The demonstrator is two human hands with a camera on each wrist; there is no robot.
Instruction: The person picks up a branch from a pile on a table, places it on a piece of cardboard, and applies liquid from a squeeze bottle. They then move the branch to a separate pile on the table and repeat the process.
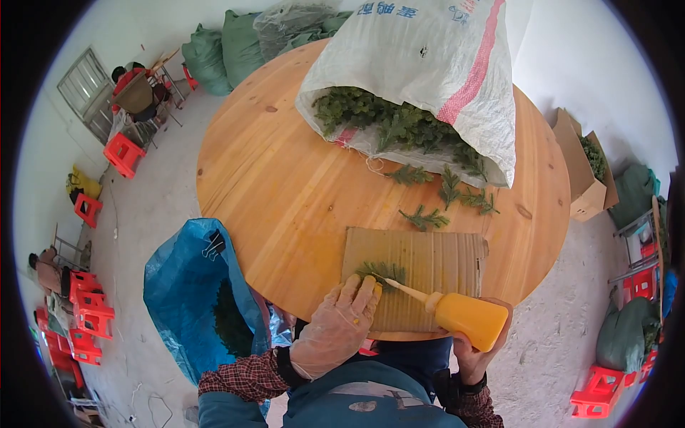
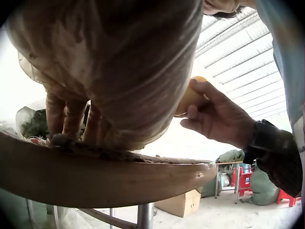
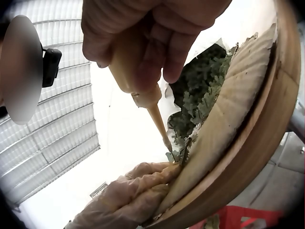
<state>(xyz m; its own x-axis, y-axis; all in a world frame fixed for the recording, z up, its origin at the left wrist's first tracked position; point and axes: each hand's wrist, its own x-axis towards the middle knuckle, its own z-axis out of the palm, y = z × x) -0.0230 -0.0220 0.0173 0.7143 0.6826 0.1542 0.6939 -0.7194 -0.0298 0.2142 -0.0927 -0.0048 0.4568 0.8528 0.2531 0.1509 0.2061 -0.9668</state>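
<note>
From the head, you're curling your right hand (image 1: 474, 360) round the yellow squeeze bottle (image 1: 471, 319), its nozzle (image 1: 408, 289) pointing at the green sprig (image 1: 383, 270) on the near-side cardboard (image 1: 453, 257); your gloved left hand (image 1: 331, 332) is touching the sprig. From the left wrist, that hand is hiding it; from the right, I cannot tell whether you're pinching it.

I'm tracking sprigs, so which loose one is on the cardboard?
The sprig at the left hand and the yellow bottle's nozzle; the other loose sprigs lie on the wooden table, near the white sack.
</note>
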